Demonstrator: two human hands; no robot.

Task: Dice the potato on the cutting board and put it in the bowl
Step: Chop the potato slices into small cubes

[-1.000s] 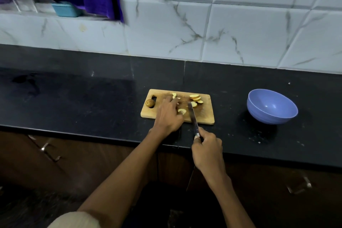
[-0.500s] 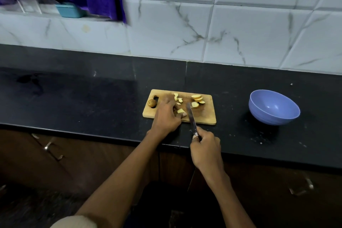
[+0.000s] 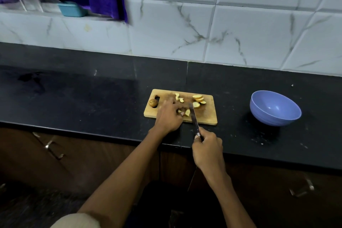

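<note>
- Head view, cutting board [image 3: 207, 116] as landmark: it lies on the dark counter [image 3: 92, 98]; the blue bowl [image 3: 275, 110] stands well apart to its right and looks empty.
- Potato: a stack of slices [image 3: 199, 99] sits at the board's far right, small cut pieces [image 3: 179, 97] at its far middle, an end piece [image 3: 153, 102] by the handle hole at its left.
- My left hand [image 3: 169, 116] rests over the board's near middle, fingers curled down onto a potato piece [image 3: 187, 112]; whether it pins or pinches, I cannot tell.
- My right hand [image 3: 207, 149], off the board's near edge, is wrapped around the handle of the knife [image 3: 193, 116], whose blade reaches onto the board just beside that piece.
- Step in hand, as I judge it: dicing, with slices yet uncut.
- To do it well: tuck the left fingertips back from the blade, keep the blade tip low on the board, and cut in even crosswise strokes.
- Risk: small pieces may skid; hold them firmly.
</note>
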